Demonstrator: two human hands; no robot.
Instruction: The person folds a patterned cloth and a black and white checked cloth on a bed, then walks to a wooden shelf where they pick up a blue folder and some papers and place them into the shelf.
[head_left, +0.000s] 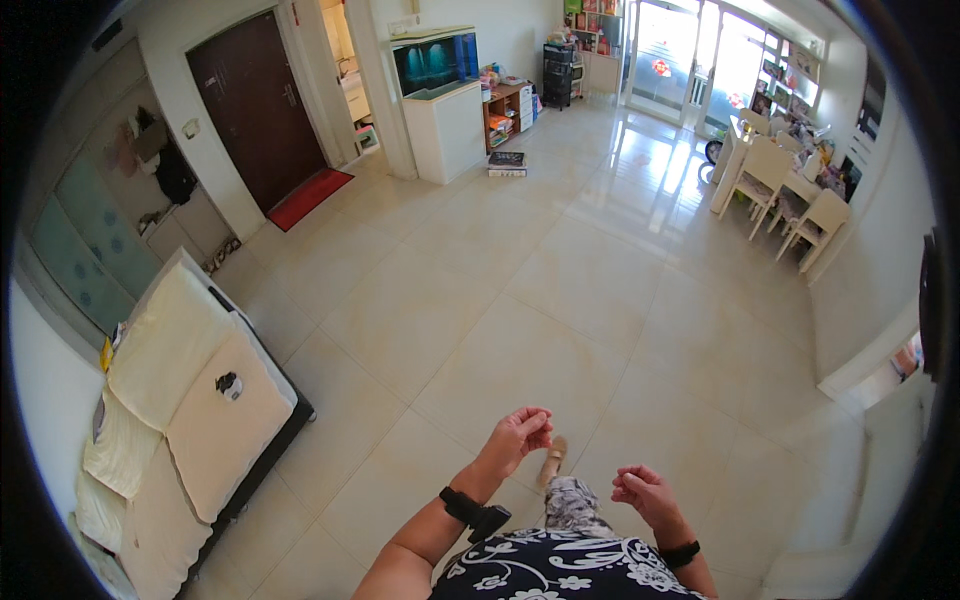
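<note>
My left hand (523, 436) is raised in front of my body with its fingers curled together and nothing visible in them. Lower and to the right, my right hand (645, 491) is also curled, and no object shows in it. Each wrist wears a black band; the left wristband (476, 514) carries a small black device. Neither hand touches anything. Below them are my patterned trousers (574, 504) and one beige shoe (553, 459) on the glossy tiled floor (480, 345).
A sofa (225, 420) with cream cushions stands at left, a small black-and-white object (229, 385) on it. Farther off are a brown door (259, 105), a red mat (310, 199), a fish tank (436, 64), a box (508, 163) on the floor, and a cluttered dining table with chairs (765, 169).
</note>
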